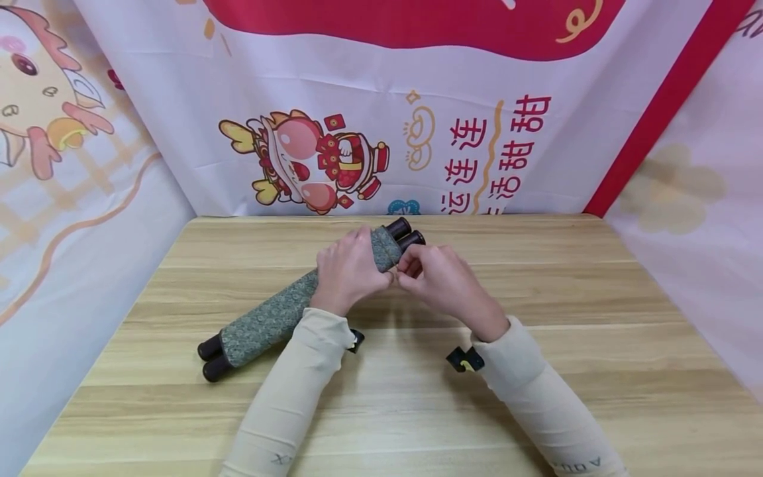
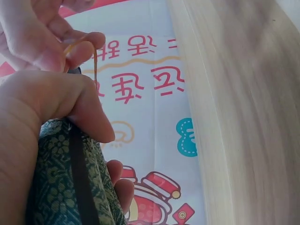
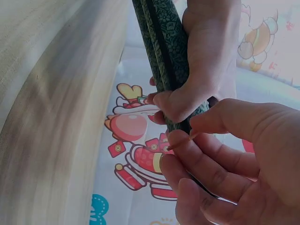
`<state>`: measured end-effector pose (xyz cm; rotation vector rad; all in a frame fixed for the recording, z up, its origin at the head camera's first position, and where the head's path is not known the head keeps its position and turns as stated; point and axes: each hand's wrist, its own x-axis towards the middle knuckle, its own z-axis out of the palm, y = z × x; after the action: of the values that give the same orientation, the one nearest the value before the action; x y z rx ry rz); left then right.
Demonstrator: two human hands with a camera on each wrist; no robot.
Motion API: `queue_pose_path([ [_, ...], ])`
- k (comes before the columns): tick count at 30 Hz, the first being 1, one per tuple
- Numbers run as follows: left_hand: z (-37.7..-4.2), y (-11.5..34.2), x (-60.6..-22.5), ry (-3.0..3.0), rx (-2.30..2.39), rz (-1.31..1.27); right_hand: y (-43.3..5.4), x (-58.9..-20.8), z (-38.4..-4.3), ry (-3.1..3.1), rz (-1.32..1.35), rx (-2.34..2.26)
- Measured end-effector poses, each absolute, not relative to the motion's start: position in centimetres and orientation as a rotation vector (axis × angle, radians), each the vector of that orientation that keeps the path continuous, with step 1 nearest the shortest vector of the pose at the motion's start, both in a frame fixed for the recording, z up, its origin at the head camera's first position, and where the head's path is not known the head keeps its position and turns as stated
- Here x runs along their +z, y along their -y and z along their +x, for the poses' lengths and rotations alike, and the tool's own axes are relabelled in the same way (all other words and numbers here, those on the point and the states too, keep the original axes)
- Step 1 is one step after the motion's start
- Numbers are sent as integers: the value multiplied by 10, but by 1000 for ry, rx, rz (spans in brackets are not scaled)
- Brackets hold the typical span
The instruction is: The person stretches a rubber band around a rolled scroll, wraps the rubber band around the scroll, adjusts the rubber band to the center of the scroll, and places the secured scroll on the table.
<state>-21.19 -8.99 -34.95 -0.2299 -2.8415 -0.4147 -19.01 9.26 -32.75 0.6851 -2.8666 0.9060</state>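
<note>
A rolled scroll [image 1: 274,311] in green patterned brocade lies slantwise, two dark rods poking from each end. My left hand [image 1: 352,268] grips it near its far right end, thumb on the near side and fingertips showing beyond it in the left wrist view. Beside that end, my right hand [image 1: 438,278] pinches a thin orange-brown rubber band [image 2: 95,65] between thumb and index finger. The band [image 3: 187,139] shows only in part; whether it loops round the scroll is hidden by the fingers.
A wood-grain table [image 1: 536,397] carries the scroll. Behind it hangs a white and red printed cloth [image 1: 381,79], with printed cloths at both sides as well. Black wrist mounts [image 1: 465,359] sit by the sleeves.
</note>
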Motion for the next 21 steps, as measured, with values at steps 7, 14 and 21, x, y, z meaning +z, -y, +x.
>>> queue_pose_path([
  [7, -213, 94, -346, 2825, -471, -194, -94, -330, -194, 2857, 731, 902],
  [14, -213, 104, -338, 2815, -465, -113, -96, -331, -198, 2869, 956, 929],
  [21, -215, 110, -336, 2826, -501, -67, -95, -320, -185, 2797, 1083, 928],
])
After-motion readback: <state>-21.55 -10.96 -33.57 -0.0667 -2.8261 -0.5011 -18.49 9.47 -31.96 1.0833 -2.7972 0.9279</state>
